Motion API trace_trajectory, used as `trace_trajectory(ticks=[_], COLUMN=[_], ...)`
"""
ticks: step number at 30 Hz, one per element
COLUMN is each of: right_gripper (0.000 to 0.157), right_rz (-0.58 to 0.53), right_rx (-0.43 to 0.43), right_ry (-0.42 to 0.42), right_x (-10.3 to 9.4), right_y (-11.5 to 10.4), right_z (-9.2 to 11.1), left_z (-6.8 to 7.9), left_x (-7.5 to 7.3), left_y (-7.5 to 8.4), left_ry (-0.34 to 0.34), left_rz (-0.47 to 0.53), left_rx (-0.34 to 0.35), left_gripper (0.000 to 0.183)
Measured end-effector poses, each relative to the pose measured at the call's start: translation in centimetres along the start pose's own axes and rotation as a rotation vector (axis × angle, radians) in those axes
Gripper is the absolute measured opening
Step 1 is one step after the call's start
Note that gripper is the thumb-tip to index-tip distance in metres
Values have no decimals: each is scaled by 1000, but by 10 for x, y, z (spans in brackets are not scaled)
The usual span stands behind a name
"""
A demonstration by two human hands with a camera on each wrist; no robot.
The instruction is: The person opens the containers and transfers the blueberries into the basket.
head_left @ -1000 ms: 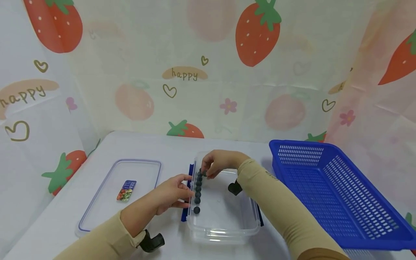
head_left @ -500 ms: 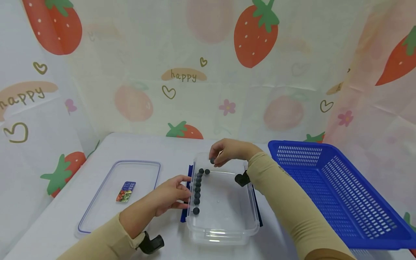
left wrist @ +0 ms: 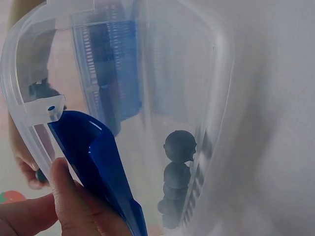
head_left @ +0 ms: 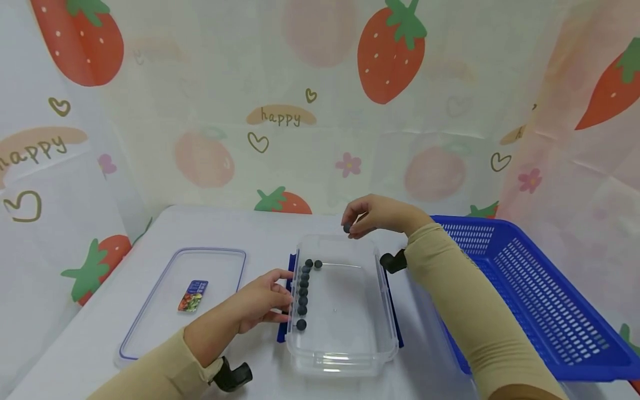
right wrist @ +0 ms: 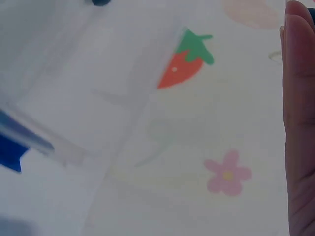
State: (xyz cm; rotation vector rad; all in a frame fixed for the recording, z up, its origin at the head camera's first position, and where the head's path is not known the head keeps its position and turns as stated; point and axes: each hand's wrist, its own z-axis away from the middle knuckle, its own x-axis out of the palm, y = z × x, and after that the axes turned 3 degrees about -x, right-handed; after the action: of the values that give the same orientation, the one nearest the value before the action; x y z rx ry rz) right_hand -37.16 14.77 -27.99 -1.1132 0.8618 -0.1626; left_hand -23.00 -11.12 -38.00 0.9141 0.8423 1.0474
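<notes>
A clear plastic box (head_left: 345, 355) with blue side latches stands in the middle of the table. Inside, several small dark balls (head_left: 303, 300) form a row along its left wall, and one more dark ball (head_left: 318, 264) sits beside the row's far end. My left hand (head_left: 267, 300) holds the box's left side, its fingers around the rim by the blue latch (left wrist: 98, 157). Beyond the far rim, my right hand (head_left: 382, 214) pinches a dark ball (head_left: 347, 228) between thumb and fingertips. In the right wrist view only part of a finger (right wrist: 300, 123) shows.
A clear lid (head_left: 150, 300) with a blue seal and a printed label (head_left: 193, 295) lies to the left. At the right stands a blue slotted basket (head_left: 565, 311), partly behind my right forearm. A strawberry-print curtain (head_left: 390, 150) hangs behind the table.
My right hand has risen out of the box and moved away and to the right, carrying a dark ball. The ball beside the row's far end has come into view. My left hand stays put.
</notes>
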Motion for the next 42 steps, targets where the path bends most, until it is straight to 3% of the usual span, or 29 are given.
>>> trace_trajectory(ticks=[11,22,29,42], right_gripper=[23,23,30,22], right_rz=[-98,-88,-125,-194], right_rx=[-69,-24,82,202], right_ry=[167,288,332,289], right_x=[-47,-81,-86,-89], right_y=[24,62,84,116], right_z=[58,109,126,136], left_z=[1,3,3,1], left_x=[2,3,4,3], left_y=[0,2,2,1], left_ry=[-4,-7,5,-5], left_rz=[-3,-10,-6,6], left_rx=[-3,-3,-2,3], left_gripper=[51,52,51,51])
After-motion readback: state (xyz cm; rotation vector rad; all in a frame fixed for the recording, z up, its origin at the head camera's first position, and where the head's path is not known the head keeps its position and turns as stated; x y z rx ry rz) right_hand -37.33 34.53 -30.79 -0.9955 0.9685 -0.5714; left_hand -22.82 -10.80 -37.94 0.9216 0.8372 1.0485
